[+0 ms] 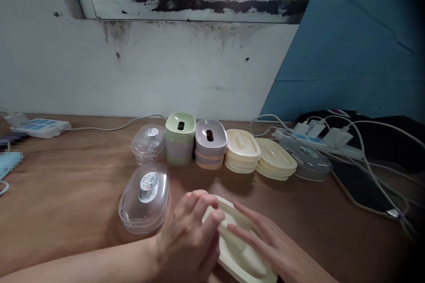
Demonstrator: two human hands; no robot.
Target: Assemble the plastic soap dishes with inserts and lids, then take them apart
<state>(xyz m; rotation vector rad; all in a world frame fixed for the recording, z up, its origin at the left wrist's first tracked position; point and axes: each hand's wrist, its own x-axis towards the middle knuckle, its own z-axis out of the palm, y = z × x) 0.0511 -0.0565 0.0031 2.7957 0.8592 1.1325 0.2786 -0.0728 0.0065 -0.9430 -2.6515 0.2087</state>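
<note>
A cream plastic lid (241,252) lies tilted on the wooden table (66,194) right in front of me. My left hand (189,239) curls over its left edge, fingers closed on the rim. My right hand (268,243) lies on its top with the fingers stretched flat along it. Just left of my hands sits a clear plastic container (145,197) with a round sticker on top.
Behind stand a row: another clear container (148,143), a green box (179,138), a mauve box (210,143), two stacks of cream lids (242,150) (275,159), a grey lid (307,159). Power strips and cables (335,141) lie at right, another strip (40,127) at left.
</note>
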